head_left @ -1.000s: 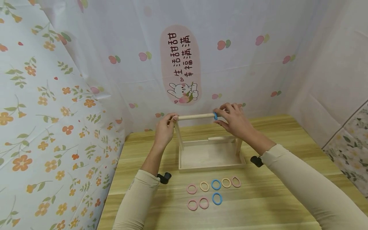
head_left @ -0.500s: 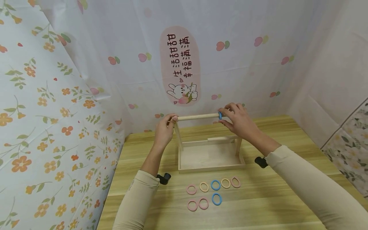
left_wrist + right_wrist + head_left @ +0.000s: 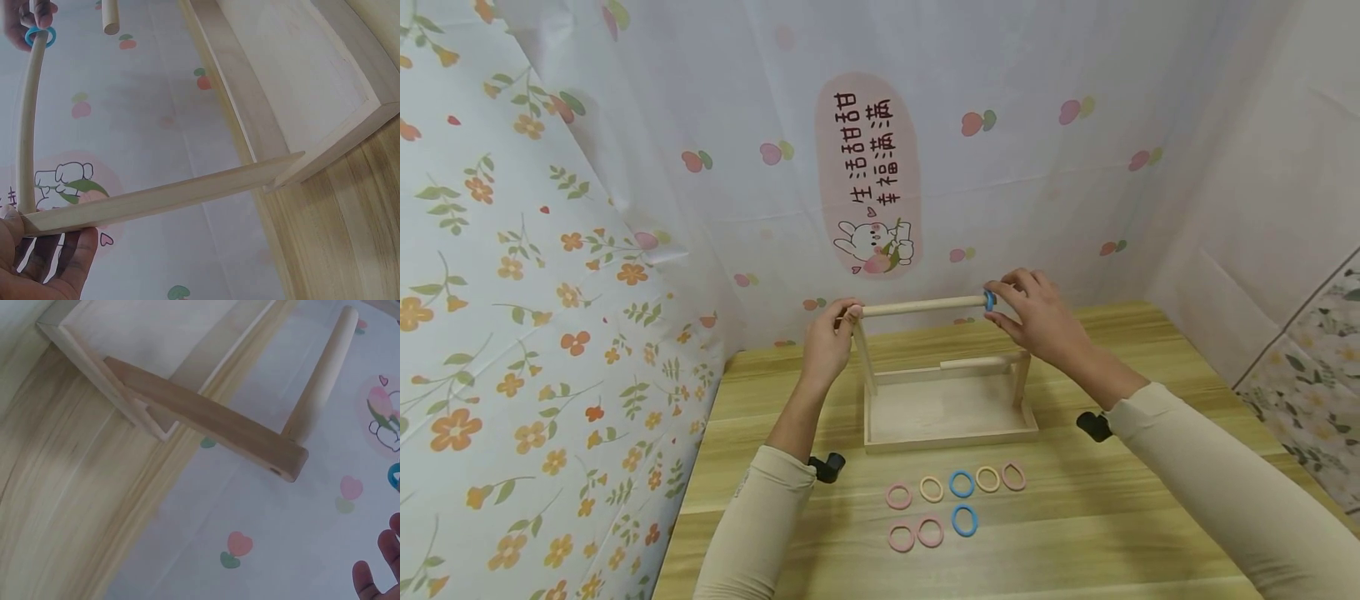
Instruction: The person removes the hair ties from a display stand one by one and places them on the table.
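Observation:
A wooden stand has a tray base (image 3: pixel 955 439), a tall left post (image 3: pixel 865 358) with a long rod (image 3: pixel 925 306), and a shorter right post (image 3: pixel 1021 381) with a short rod (image 3: pixel 973 362). My left hand (image 3: pixel 827 346) grips the top of the tall post, thumb at the rod's base in the left wrist view. At the rod's free end, my right hand (image 3: pixel 1041 317) pinches a blue ring (image 3: pixel 989 300). That ring encircles the rod's tip in the left wrist view (image 3: pixel 41 37). The right wrist view catches only some right fingertips (image 3: pixel 387 550) and the ring's edge.
In front of the tray, pink rings (image 3: pixel 898 497), cream rings (image 3: pixel 931 489) and blue rings (image 3: pixel 962 483) lie in two rows on the wooden table (image 3: pixel 1075 533). Black objects (image 3: pixel 827 467) show beside both forearms. A printed curtain (image 3: pixel 760 208) hangs behind the stand.
My right hand has moved rightward with the blue ring, along the long rod to its free end. The left hand keeps its grip on the post.

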Demonstrator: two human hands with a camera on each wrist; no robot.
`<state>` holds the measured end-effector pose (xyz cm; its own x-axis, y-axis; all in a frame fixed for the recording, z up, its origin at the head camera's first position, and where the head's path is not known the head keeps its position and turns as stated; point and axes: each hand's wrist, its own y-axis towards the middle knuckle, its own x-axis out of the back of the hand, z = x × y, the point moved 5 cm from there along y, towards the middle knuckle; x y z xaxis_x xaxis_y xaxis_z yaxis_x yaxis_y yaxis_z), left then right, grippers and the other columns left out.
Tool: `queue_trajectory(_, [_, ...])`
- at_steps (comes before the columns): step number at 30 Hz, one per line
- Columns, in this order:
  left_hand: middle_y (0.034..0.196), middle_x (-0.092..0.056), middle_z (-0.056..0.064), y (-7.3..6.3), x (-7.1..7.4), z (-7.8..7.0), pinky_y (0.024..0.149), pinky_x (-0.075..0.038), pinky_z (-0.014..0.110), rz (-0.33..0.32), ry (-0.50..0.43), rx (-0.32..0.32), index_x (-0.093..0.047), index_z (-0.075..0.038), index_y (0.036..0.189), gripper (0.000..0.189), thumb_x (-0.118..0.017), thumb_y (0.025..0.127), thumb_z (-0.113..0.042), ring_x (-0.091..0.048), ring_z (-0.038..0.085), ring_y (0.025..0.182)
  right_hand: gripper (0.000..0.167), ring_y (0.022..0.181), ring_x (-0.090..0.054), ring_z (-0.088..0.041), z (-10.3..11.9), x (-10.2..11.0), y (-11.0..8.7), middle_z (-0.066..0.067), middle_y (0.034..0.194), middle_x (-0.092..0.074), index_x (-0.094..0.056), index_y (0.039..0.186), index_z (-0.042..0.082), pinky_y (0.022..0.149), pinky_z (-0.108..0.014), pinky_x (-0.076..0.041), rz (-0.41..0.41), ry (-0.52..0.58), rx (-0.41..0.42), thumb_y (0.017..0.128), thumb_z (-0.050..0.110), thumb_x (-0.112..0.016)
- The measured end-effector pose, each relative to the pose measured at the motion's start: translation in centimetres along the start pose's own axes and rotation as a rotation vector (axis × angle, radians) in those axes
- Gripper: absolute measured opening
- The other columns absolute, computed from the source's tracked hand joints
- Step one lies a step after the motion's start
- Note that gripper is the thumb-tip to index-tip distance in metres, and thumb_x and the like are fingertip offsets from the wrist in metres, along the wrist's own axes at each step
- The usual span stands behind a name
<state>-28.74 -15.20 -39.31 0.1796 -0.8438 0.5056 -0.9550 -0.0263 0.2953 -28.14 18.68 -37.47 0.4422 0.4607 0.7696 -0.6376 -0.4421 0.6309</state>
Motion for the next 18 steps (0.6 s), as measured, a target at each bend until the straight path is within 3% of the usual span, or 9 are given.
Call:
queue_trajectory(9, [0.125,-0.082,0.014,0.0,0.0,0.1,0.079,-0.061,0.041,-0.002,0.001,-0.008,-0.076,-0.015,0.135,0.037,-0.058,0.113,-0.040,-0.079,0.033,0.118,0.046,0.108,-0.059,-0.045,-0.7,0.2,-0.6,-0.024,0.124,-0.064,-0.070,0.139,0.004,0.087,-0.058,-0.054,0.003,0.039,-0.036,0.097,0.012,-0.086])
queue_trajectory(18, [0.124,-0.081,0.014,0.0,-0.1,0.2,0.077,-0.059,0.039,0.000,-0.004,-0.003,-0.076,-0.016,0.135,0.037,-0.058,0.114,-0.040,-0.078,0.033,0.118,0.044,0.112,-0.062,-0.048,-0.8,1.0,-1.2,-0.026,0.129,-0.066,-0.071,0.137,0.002,0.093,-0.064,-0.055,-0.006,0.052,-0.047,0.096,0.008,-0.087])
